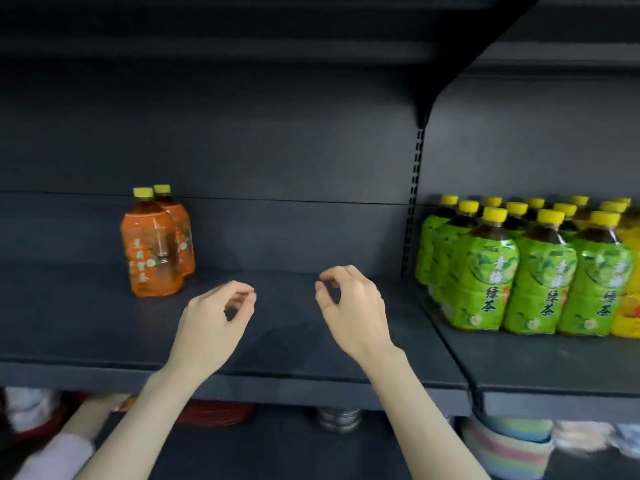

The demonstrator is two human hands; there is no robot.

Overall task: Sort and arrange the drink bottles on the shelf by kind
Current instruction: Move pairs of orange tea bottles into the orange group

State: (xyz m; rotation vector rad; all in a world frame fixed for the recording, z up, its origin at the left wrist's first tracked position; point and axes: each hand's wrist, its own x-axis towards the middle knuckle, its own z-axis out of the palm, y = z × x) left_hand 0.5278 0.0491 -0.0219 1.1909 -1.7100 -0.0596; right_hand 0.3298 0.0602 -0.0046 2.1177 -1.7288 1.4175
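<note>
Two orange-labelled tea bottles point(152, 244) with yellow caps stand one behind the other at the left of the dark shelf point(277, 341). Several green-labelled tea bottles point(485, 275) stand in rows on the adjoining shelf section at the right, with a yellow-labelled bottle point(627, 317) at the far right edge. My left hand point(218, 320) and my right hand point(353, 306) hover over the middle of the left shelf, both holding nothing, fingers loosely curled with the tips apart.
A slotted upright point(414, 202) divides the two shelf sections. Below the shelf lie a striped bowl point(502, 445), a metal pot point(337, 419), something red and blurred white items. Another person's arm point(90, 420) shows at the lower left.
</note>
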